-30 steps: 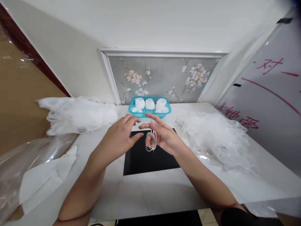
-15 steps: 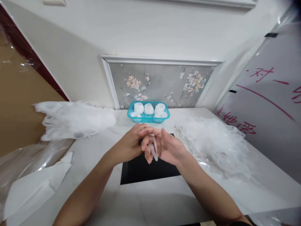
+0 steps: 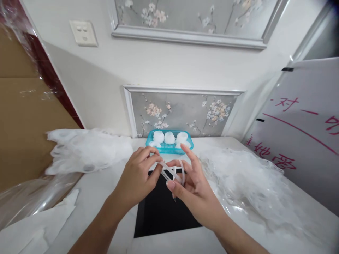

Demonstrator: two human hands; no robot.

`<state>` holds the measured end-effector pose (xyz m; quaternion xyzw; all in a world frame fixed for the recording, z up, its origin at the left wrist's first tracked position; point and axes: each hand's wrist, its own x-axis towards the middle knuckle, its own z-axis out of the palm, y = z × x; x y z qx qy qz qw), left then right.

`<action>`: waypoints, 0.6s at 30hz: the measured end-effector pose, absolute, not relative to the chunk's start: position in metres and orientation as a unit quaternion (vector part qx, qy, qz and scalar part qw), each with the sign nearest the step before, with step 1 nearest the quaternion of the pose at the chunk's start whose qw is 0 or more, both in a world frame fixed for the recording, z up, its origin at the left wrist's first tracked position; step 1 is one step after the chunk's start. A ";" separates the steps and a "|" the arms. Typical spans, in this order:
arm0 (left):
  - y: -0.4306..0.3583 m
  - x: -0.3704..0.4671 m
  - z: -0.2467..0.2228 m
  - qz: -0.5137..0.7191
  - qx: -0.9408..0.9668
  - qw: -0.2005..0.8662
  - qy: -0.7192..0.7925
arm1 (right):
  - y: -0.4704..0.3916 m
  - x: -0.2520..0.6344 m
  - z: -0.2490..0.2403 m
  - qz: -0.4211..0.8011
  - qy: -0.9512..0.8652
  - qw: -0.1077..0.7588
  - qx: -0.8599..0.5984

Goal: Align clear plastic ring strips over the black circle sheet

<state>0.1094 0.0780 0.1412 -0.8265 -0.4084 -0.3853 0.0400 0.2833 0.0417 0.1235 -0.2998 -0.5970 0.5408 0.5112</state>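
Right hand is holding its fingers partway spread with a translucent band looping about them, while the left hand is pinching the band between thumb and fingertips, both hovering over a black mat on the table, a blue basket of white bundles sitting beyond.

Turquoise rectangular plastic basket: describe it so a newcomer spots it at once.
On the white wall, find the lower white-framed grey flowered panel. Below it, at the back of the white counter, sits the turquoise rectangular plastic basket, holding rounded white pieces. Its colour sets it apart from the whitish heap on its left and the translucent heap on its right.
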 end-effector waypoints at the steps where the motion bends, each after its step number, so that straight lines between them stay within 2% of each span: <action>1: 0.078 0.109 0.142 -0.384 -0.830 0.024 -0.404 | 0.043 0.283 0.123 0.557 -0.588 0.508 -0.292; 5: 0.080 0.107 0.143 -0.378 -0.839 -0.026 -0.390 | 0.051 0.284 0.118 0.618 -0.569 0.473 -0.266; 9: 0.082 0.107 0.142 -0.316 -0.871 -0.077 -0.368 | 0.057 0.283 0.114 0.642 -0.574 0.449 -0.237; 18: 0.080 0.101 0.148 -0.252 -0.889 -0.201 -0.324 | 0.054 0.283 0.115 0.614 -0.602 0.457 -0.228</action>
